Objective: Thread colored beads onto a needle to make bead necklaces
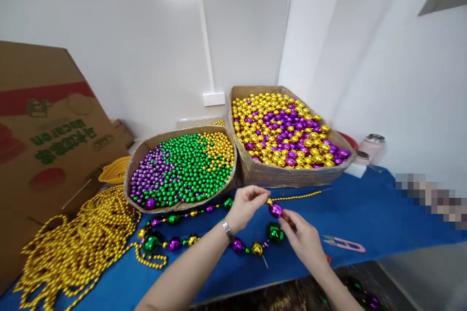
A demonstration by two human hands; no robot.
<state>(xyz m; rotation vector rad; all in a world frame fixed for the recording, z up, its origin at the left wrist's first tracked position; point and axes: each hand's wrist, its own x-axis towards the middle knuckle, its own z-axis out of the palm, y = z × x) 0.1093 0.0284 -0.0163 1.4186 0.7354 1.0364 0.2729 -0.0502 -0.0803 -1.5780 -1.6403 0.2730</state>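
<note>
My left hand (248,208), with a silver band at the wrist, pinches a short string at a small gold bead (269,201). In my right hand (299,234) is a shiny purple bead (276,210), gripped between thumb and fingers just beside the gold one. A large green bead (275,233) lies under the hands, part of a bead necklace (175,243) of green, purple and gold that curves across the blue cloth. Beyond my fingers stretches a thin strand of small gold beads (297,197). My left forearm covers part of the necklace.
A box (180,209) of small purple, green and gold beads stands behind; right of it, a taller box (288,177) holds bigger gold and purple ones. Gold bead strands (80,243) heap at left beside a carton (47,146). Pink thread snips (345,244) lie at right.
</note>
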